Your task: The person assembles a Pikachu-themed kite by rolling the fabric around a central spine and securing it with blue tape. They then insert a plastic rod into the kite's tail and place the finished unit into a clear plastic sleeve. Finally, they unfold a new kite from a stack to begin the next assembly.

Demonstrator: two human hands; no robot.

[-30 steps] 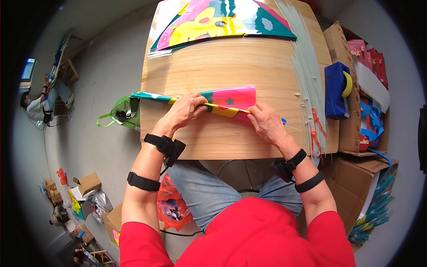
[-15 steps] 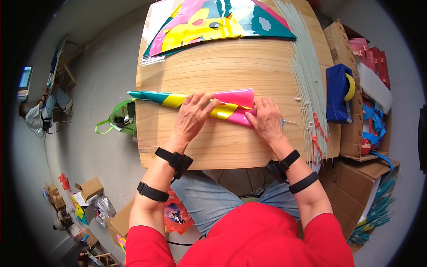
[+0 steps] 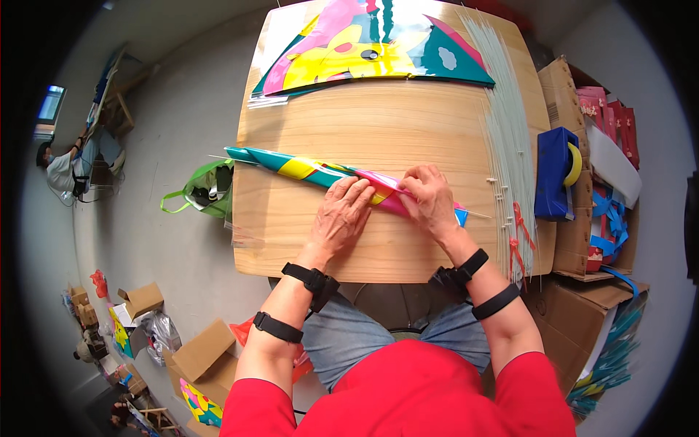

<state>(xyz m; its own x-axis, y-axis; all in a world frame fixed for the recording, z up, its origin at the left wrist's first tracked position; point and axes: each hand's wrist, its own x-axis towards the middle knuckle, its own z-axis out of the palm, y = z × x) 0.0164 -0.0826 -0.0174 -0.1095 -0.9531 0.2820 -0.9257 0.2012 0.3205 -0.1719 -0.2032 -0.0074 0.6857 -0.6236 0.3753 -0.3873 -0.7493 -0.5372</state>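
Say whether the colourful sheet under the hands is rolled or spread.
Rolled: the sheet forms a narrow tube, left hand and right hand on it.

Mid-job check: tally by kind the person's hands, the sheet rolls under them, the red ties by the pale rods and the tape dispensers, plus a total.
Hands: 2 (left hand, right hand)
Rolled sheet: 1
Red ties by the pale rods: 2 (upper tie, lower tie)
Blue tape dispenser: 1
Total: 6
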